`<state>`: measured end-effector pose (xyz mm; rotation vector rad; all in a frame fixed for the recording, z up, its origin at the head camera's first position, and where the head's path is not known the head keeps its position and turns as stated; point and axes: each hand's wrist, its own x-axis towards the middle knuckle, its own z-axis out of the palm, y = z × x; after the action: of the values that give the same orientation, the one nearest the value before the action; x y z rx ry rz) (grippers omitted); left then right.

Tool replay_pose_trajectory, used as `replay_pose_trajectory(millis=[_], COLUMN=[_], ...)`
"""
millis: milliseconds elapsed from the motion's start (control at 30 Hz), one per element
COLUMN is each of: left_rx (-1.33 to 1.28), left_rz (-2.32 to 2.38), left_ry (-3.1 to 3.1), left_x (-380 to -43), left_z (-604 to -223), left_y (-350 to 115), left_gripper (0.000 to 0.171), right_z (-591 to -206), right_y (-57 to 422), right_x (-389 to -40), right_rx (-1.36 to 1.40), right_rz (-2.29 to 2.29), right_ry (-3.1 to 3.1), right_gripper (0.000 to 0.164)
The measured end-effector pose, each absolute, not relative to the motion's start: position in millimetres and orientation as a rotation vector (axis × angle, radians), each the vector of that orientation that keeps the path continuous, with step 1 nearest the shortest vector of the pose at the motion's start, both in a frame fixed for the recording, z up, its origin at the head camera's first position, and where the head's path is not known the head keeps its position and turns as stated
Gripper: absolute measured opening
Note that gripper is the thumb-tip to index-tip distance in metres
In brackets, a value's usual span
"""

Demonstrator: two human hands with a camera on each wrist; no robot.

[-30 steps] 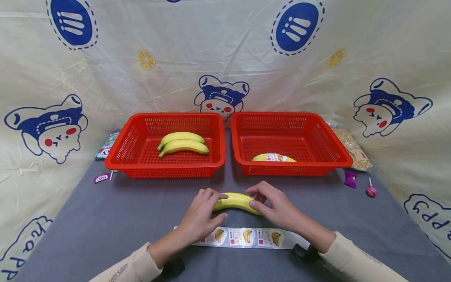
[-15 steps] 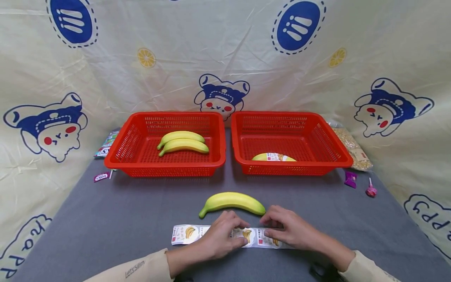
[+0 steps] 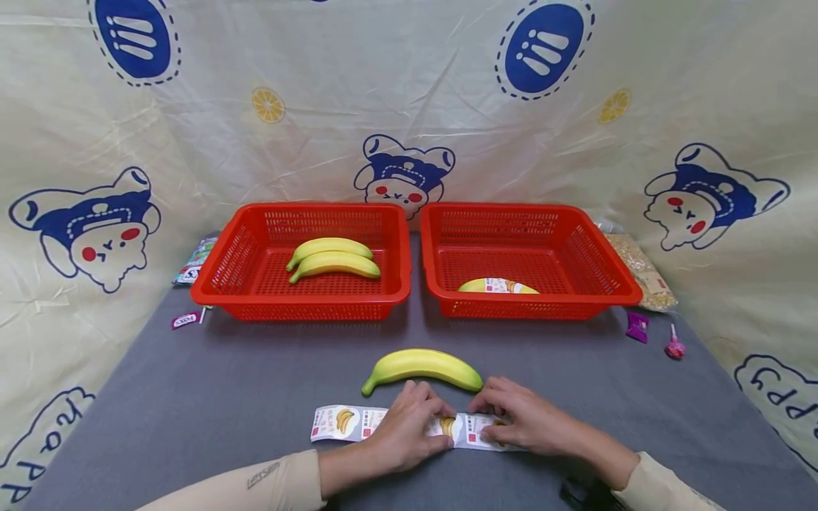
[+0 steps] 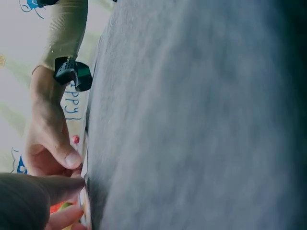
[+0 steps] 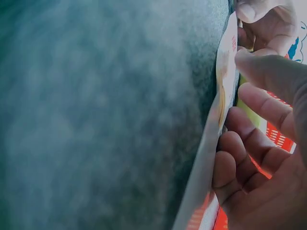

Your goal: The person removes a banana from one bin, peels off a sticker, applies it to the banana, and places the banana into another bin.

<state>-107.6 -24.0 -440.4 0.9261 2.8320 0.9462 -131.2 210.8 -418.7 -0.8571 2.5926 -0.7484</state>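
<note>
A white strip of banana stickers (image 3: 339,424) lies on the grey cloth, printed with bananas and small red marks. My left hand (image 3: 409,429) grips it near the middle, fingertips at its far edge and thumb at its near edge. Just to the right, my right hand (image 3: 527,419) pinches the strip, its thumb over one printed sticker and its fingers bent at the far edge. The right wrist view shows the strip (image 5: 225,72) rising edge-on beside the right fingers. Just beyond both hands is a whole yellow banana (image 3: 422,363), stem to the left.
Behind stand two red baskets: the left basket (image 3: 300,310) holds two bananas (image 3: 335,264), the right basket (image 3: 530,307) a labelled banana (image 3: 473,285). Wrapped candies (image 3: 637,326) and a lollipop (image 3: 674,345) lie at right, a grain bag (image 3: 642,273) behind them.
Both hands have left the banana and come nearer, down onto the sticker strip. In the last half second, the right fingers have shifted slightly left along it.
</note>
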Motion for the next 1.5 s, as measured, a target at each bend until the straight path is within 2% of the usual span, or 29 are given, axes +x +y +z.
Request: replay_pose_trajectory(millis=[167, 400, 767, 967, 1167, 1500], left_rx=[0.963, 0.989, 0.954, 0.951, 0.938, 0.923], left_rz=[0.880, 0.846, 0.856, 0.877, 0.893, 0.910], left_ry=[2.928, 2.966, 3.004, 3.002, 3.027, 3.014], left_x=[-105.5, -104.6, -102.9, -102.3, -101.2, -101.1], left_z=[-444.7, -446.0, -447.2, -447.2, -448.6, -446.3], left_y=[-21.0, -19.7, -17.3, -16.9, -17.0, -17.2], left_gripper=[0.035, 0.042, 0.036, 0.032, 0.037, 0.031], right_z=[-422.4, -419.7, -422.0, -421.9, -422.4, -421.5], right_y=[209.0, 207.4, 207.4, 207.0, 207.2, 206.4], right_x=[-131.4, -132.4, -130.7, -131.5, -128.9, -126.5], right_rx=[-0.906, -0.811, -0.902, -0.854, -0.939, -0.968], right_rz=[-0.723, -0.683, -0.711, -0.681, -0.641, -0.640], right_ry=[2.620, 2.592, 2.621, 2.616, 2.662, 2.683], right_gripper=[0.030, 0.033, 0.028, 0.031, 0.032, 0.034])
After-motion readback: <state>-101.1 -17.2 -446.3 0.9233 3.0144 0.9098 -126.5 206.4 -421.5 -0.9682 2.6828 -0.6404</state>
